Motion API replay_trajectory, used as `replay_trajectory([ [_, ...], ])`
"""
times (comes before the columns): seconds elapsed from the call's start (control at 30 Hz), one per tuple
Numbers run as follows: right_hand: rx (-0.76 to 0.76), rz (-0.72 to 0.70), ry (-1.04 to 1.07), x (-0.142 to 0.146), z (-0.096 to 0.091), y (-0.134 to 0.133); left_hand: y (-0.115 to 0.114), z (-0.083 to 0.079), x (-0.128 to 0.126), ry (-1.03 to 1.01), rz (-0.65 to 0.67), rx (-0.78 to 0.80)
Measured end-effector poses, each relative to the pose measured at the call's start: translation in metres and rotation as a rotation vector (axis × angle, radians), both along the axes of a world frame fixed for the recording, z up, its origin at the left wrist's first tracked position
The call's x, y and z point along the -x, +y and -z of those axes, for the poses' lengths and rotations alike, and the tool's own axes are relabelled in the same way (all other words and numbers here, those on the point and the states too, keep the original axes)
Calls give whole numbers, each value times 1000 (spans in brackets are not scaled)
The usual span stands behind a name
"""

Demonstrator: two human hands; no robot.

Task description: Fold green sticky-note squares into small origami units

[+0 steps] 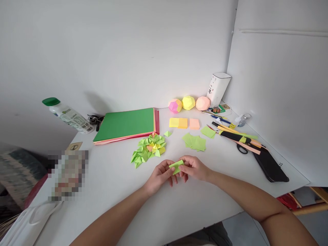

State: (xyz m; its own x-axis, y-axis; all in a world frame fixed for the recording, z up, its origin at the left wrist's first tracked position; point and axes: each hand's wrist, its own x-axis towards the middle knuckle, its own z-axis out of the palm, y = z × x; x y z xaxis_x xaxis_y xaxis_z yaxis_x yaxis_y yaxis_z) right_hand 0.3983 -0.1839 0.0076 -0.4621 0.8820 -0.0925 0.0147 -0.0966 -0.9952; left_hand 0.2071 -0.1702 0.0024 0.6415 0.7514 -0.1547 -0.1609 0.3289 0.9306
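Note:
A folded green sticky note [177, 167] is held between my two hands above the white table [143, 218]. My left hand [162, 174] pinches its left end, thumb on top. My right hand [193, 168] grips the right end in the same way, fingers behind the paper. Just beyond my left hand lies a pile of folded paper pieces [146, 150], mostly green with a few yellow and orange. One green folded piece [167, 133] sits apart from the pile. Several flat green sticky notes [195, 142] overlap beyond my right hand.
Behind stand a stack of coloured paper [128, 122], sticky note pads [178, 123] and three paper balls [189, 102]. To the right lie scissors [242, 148], a cutter-like black tool [230, 136] and a black phone-like object [271, 167]. A green-capped bottle [69, 116] stands left.

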Motion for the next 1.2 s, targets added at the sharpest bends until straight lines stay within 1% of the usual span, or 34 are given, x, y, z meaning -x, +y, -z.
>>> replay_trajectory([
  [0.07, -94, -6, -57, 2, 3, -2, 0, 0, -1, 54, -3, 13],
  [0.17, -376, 42, -193, 1, 6, -1, 1, 1, -2, 79, -21, 46],
  [0.23, -540, 34, -245, -1, 8, 1, 2, 0, -2, 76, -25, 54],
  [0.33, -668, 12, -273, -4, 10, 5, 2, -1, -2, 84, -23, 53],
  [0.43, -722, 40, -306, -5, 10, 6, 1, -1, -2, 100, -34, 52],
  [0.5, -718, 66, -306, -4, 8, 5, 0, 0, -2, 105, -40, 44],
  [0.6, -627, 86, -284, -1, 3, 3, -1, 1, -1, 69, -22, 4],
  [0.67, -543, 104, -275, 1, 1, 2, -3, 2, 0, 56, 1, -41],
  [0.73, -450, 131, -266, 2, 0, 1, -4, 2, -1, 90, 7, -86],
  [0.8, -324, 142, -242, 2, -1, 0, -5, 2, -3, 135, -7, -111],
  [0.87, -193, 121, -217, 2, -1, -1, -5, 2, -4, 162, -20, -115],
  [0.93, -112, 97, -213, 0, -1, -1, -5, 3, -5, 174, -20, -114],
  [0.97, -98, 90, -221, 0, -1, -1, -5, 3, -5, 180, -26, -114],
  [1.03, -118, 86, -243, 0, -1, -1, -6, 4, -6, 196, -60, -113],
  [1.13, -231, 84, -273, 3, 0, -2, -8, 5, -6, 230, -106, -130],
  [1.2, -323, 84, -293, 6, 3, -4, -10, 6, -7, 254, -98, -162],
])
